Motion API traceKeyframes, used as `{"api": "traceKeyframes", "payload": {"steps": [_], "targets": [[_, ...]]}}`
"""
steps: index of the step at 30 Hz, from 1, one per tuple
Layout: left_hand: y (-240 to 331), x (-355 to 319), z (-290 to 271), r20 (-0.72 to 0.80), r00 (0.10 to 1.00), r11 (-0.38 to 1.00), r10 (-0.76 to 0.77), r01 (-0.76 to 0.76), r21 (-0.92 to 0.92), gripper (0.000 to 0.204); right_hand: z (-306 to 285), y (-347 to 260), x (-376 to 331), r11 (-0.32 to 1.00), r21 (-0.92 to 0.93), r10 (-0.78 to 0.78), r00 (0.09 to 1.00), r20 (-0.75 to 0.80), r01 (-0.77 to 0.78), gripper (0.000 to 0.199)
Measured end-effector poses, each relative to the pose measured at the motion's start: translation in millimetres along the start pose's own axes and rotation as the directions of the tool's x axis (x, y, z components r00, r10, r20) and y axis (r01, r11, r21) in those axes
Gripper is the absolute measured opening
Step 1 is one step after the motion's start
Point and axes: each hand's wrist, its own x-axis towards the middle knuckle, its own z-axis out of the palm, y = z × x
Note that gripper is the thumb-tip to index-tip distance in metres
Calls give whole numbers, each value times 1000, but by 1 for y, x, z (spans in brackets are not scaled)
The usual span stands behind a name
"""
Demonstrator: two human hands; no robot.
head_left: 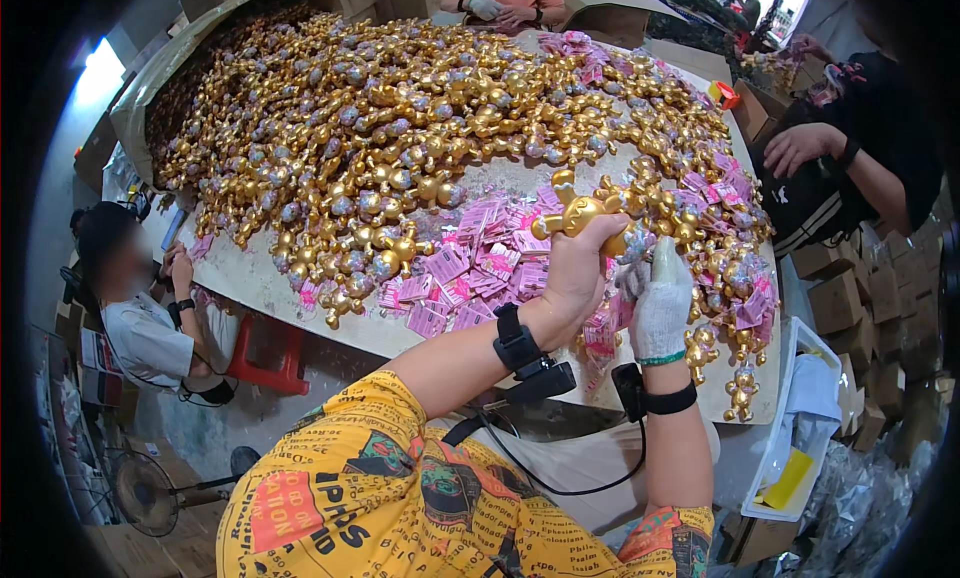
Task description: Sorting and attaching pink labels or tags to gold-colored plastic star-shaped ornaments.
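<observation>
From here: left hand point(580, 276), bare, gripping a gold figurine point(580, 212) at the right edge of the pink card pile point(490, 258). Right hand point(661, 313), white-gloved, just right of that pile; fingers partly hidden, can't tell its grip. Figurine heap point(400, 103) beyond the pile.

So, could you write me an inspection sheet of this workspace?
Surface: pale tabletop, speckled with small bits.
Work items: heaped gold animal-shaped figurines; loose pile of pink printed cards.
Clutter: white plastic tray beside the tabletop, a yellow item inside.
Hands: left hand, bare, grips one gold figurine; right hand, gloved, contact unclear.
Cables: black cable looping below the right wrist strap.
Surroundings: co-workers, red stool, fan, cardboard boxes.
</observation>
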Motion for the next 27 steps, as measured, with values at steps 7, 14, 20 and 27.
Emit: {"api": "traceKeyframes", "payload": {"steps": [7,14,20,27], "targets": [[2,-1,0,14,1000,1000,-26,26,0,10,-5,-3,2,999,-48,21,1000,8,-20,28],[2,-7,1,0,999,996,46,-46,71,10,2,7,-1,996,-69,-57,996,-67,53,29],[-9,-9,-8,75,977,937,199,-212,277,12,-16,28,6,512,-718,-541,826,157,471,27],[-12,-5,-20,309,837,708,452,-547,447,12,5,0,-8,992,15,122,990,-65,-121,29]]}}
